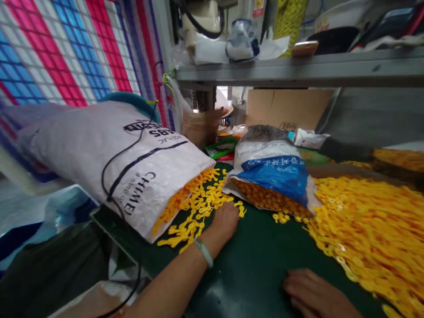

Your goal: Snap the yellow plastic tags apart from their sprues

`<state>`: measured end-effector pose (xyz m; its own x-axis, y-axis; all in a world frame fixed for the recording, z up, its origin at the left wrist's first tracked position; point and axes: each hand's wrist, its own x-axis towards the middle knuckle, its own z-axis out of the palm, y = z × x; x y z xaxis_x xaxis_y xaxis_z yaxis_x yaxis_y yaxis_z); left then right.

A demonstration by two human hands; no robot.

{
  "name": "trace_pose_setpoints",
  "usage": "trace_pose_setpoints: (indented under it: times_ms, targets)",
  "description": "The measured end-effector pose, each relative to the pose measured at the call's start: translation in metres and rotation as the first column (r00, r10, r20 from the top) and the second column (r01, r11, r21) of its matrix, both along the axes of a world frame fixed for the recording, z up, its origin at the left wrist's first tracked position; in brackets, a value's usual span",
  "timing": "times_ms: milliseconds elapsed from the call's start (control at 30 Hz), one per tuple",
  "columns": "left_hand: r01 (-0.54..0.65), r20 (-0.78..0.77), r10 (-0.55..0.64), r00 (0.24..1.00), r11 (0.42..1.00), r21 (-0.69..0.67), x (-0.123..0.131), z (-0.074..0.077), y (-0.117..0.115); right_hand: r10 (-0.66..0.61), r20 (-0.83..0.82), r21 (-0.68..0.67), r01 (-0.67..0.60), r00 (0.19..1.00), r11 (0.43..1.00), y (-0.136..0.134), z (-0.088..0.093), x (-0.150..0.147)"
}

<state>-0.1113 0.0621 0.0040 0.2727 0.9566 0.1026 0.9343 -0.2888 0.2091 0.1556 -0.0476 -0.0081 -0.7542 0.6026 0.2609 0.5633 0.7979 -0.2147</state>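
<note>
From my remote view through the head camera, I have the left hand [225, 219] over the counter [255, 256], at the near right edge of a loose scatter of yellow plastic pieces [202, 204]. Its fingers curl downward, and I cannot tell whether they grip any of the pieces. A pale green bracelet [204, 252] circles that wrist.

The scatter lies at the open mouth of a large white sack [89, 141], tipped on its side to the left, with more pieces showing inside the mouth. A black cord [104, 176] runs across this sack.

My right hand [319, 293] is low over the counter, near the close edge of a big yellow pile [374, 221] that spreads along the right side. Its fingers are loosely extended, and I see nothing held in them.

Between the scatter and the pile lies a blue-and-white sack [278, 170], its mouth facing me and small orange-yellow pieces visible inside; a few sit on the counter just below its lip. Behind it stands a cardboard box [285, 106], under a grey shelf [298, 73].
</note>
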Motion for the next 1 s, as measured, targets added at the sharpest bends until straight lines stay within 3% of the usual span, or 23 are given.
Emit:
trace_pose_setpoints:
  times_ms: [67,133,233,333,433,600,867,933,1000]
  targets:
    - [0.018,0.006,-0.018,1.0,1.0,-0.007,0.004,-0.003,-0.014,-0.18,0.023,-0.019,0.181,0.983,0.983,0.018,0.004,0.008]
    - [0.047,0.017,-0.047,0.999,0.999,-0.023,0.005,-0.003,-0.031,-0.338,0.043,0.054,0.335,0.94,0.941,0.047,0.005,0.012]
    - [0.104,0.046,-0.1,0.994,0.991,-0.08,0.003,0.0,-0.052,-0.421,0.031,0.094,0.417,0.907,0.904,0.092,0.003,0.009]
    - [0.143,0.092,-0.131,0.987,0.981,-0.133,0.001,0.005,-0.061,-0.441,0.022,0.113,0.436,0.897,0.893,0.115,-0.001,-0.001]
    - [0.146,0.132,-0.126,0.983,0.977,-0.157,0.006,0.005,-0.06,-0.435,0.009,0.104,0.432,0.9,0.896,0.11,-0.003,-0.009]
    - [0.232,0.128,-0.212,0.969,0.959,-0.161,0.02,0.0,-0.057,-0.385,-0.002,0.037,0.385,0.923,0.922,0.076,-0.002,-0.006]
    - [0.211,0.275,-0.152,0.949,0.957,-0.199,0.036,0.0,-0.061,-0.348,-0.114,-0.137,0.332,0.931,0.933,0.047,0.004,-0.011]
    - [0.239,0.389,-0.142,0.91,0.947,-0.214,0.04,0.002,-0.064,-0.332,-0.149,-0.182,0.304,0.931,0.935,0.041,0.007,-0.018]
    - [0.272,0.59,-0.089,0.803,0.935,-0.229,0.045,0.002,-0.066,-0.319,-0.204,-0.284,0.256,0.925,0.924,0.034,0.01,-0.023]
